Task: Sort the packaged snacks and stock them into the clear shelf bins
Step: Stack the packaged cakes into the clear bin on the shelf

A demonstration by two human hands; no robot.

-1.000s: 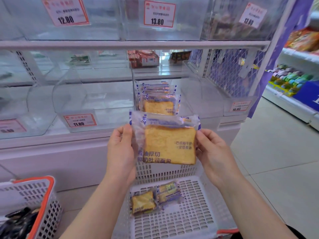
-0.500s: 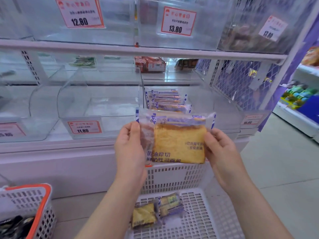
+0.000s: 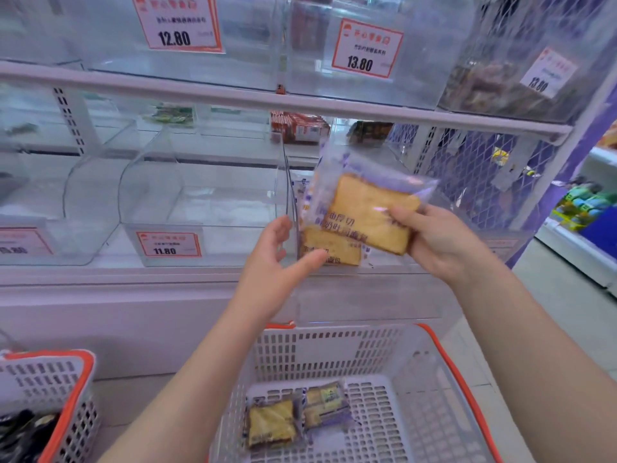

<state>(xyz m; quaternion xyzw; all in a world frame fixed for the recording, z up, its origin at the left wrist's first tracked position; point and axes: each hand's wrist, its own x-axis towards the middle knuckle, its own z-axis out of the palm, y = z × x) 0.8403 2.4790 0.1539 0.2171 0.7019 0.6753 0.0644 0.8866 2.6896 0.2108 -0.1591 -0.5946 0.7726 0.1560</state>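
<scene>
Clear shelf bins are facing you; your right hand is gripping a toast packet, your left hand at nine o'clock is spreading empty fingers.

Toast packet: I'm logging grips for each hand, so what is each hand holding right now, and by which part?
The right hand pinches the toast packet by its lower right edge. The left hand is open, holding nothing.
</scene>
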